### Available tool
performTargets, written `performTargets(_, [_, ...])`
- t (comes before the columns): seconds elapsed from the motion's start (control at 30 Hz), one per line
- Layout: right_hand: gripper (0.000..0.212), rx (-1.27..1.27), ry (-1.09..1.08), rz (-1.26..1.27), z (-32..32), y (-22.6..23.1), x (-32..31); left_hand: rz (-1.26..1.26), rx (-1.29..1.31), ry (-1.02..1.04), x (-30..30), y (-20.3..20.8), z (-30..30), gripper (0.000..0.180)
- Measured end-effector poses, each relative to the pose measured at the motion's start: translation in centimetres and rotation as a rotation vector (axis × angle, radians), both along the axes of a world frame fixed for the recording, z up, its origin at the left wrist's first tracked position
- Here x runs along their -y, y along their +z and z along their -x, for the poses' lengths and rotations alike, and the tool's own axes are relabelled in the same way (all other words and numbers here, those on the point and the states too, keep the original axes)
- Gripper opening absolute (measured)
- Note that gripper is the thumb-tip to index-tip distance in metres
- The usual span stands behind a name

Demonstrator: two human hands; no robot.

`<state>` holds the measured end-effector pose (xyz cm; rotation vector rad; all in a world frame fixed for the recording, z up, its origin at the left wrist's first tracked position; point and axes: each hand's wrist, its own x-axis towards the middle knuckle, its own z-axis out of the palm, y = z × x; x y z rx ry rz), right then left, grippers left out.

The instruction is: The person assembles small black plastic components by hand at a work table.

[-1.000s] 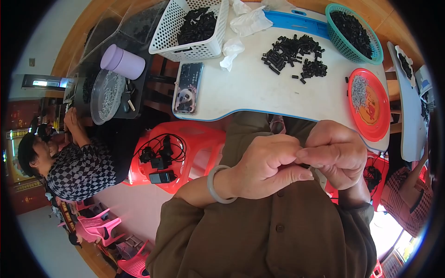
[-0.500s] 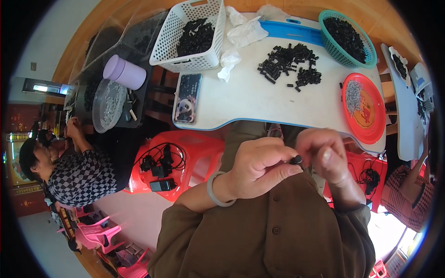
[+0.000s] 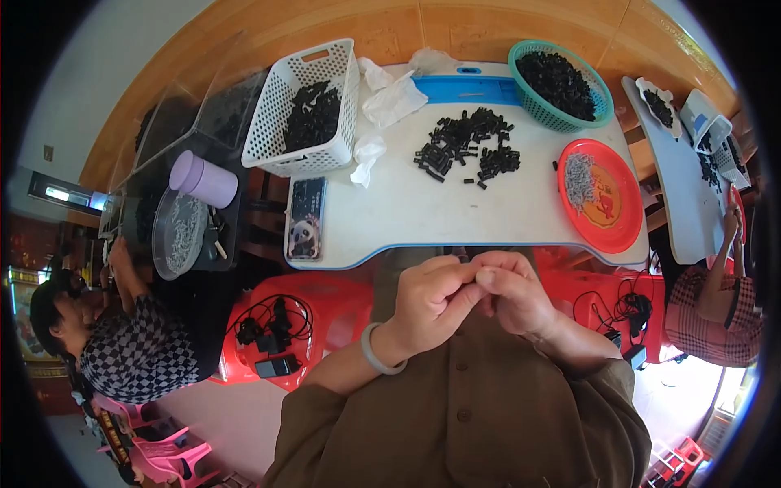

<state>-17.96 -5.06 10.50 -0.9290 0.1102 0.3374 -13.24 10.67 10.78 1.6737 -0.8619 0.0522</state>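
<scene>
My left hand [image 3: 434,302] and my right hand [image 3: 521,294] meet in front of my chest, just short of the table's near edge. Both are closed, with thumbs and fingertips pressed together. The small black cylinder that showed in my left fingers half a second ago is now hidden between the fingertips. What my right fingers grip cannot be made out. Beyond them on the white table [image 3: 390,215] lies a loose pile of short black cylinders [image 3: 464,140]. To its right, a red plate [image 3: 622,236] carries a heap of small grey pieces [image 3: 579,180].
A white basket [image 3: 264,134] and a green basket [image 3: 541,114] hold more black pieces. Crumpled tissue [image 3: 396,102] and a phone [image 3: 306,218] lie on the table. A lilac container [image 3: 213,183] stands left. Red stools [image 3: 338,305] flank me; people sit at both sides.
My right hand has moved in against my left, and the fingertips of both now touch. The black cylinder has gone out of sight between them. The whole view has shifted slightly.
</scene>
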Motion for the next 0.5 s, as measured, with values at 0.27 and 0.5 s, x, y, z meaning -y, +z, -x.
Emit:
performTargets(0.27, [0.022, -0.063, -0.154, -0.012, 0.1, -0.8, -1.1, -0.010, 0.135, 0.146, 1.1, -1.5, -0.4, 0.015])
performTargets(0.5, [0.023, -0.124, -0.229, -0.070, 0.8, -2.6, -1.6, -0.069, 0.202, 0.190, 1.5, -3.5, 0.1, 0.014])
